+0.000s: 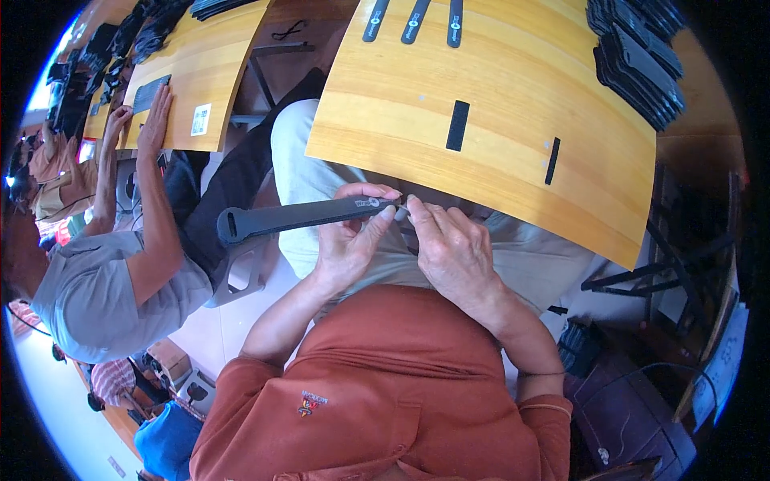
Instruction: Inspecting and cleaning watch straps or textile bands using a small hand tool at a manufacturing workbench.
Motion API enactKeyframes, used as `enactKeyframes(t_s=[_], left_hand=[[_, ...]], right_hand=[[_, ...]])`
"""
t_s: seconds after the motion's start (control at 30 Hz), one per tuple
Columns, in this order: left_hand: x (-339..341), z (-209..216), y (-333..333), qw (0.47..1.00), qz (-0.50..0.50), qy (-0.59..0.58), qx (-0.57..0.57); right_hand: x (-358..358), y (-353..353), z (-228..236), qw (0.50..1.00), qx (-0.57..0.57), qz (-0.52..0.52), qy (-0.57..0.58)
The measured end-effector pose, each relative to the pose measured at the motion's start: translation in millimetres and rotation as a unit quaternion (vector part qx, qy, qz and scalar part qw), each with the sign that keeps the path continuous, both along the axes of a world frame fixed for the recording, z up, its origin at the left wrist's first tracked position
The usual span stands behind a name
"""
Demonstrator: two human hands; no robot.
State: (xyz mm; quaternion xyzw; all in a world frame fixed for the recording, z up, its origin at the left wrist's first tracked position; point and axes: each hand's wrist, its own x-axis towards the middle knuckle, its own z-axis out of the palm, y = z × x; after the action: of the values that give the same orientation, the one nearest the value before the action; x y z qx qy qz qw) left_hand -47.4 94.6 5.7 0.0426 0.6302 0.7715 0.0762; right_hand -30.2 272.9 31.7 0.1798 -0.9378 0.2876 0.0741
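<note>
A long black strap (pixel 301 216) with a rounded, slotted end lies across my left hand (pixel 346 244), which is closed on it close to its other end. That slotted end sticks out freely to the left over my lap. At the strap's right end, the fingers of my right hand (pixel 455 248) are pinched together against the left fingertips. Whatever the right fingertips hold there is too small and covered to make out. Both hands are above my lap, just short of the table's near edge.
On the wooden table (pixel 385 104) lie a wide black strip (pixel 458 126) and a narrow one (pixel 553 161). Three black straps (pixel 415 22) lie at its far side, and stacked straps (pixel 638 68) fill the far right corner. To the left, a co-worker (pixel 120 272) works at another table (pixel 212 80).
</note>
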Motion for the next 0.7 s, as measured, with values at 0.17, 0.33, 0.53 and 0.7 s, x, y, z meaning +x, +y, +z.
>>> enactKeyframes(t_s=[0.17,0.33,0.53,0.7], left_hand=[[3.5,1.5,4.1,1.000,-0.007,0.000,0.005],[0.5,6.9,2.6,0.998,-0.011,-0.036,0.043],[-4.3,10.1,-8.8,0.986,-0.064,-0.094,0.123],[-0.7,10.5,-1.0,0.989,-0.027,-0.089,0.111]], right_hand=[[-0.4,-1.2,-18.6,0.986,-0.165,-0.013,-0.032],[-4.1,2.6,-13.9,0.996,-0.081,-0.007,0.037],[-1.7,7.9,-13.9,0.986,-0.161,0.013,0.042],[-3.2,4.2,-13.3,0.983,-0.173,0.002,0.058]])
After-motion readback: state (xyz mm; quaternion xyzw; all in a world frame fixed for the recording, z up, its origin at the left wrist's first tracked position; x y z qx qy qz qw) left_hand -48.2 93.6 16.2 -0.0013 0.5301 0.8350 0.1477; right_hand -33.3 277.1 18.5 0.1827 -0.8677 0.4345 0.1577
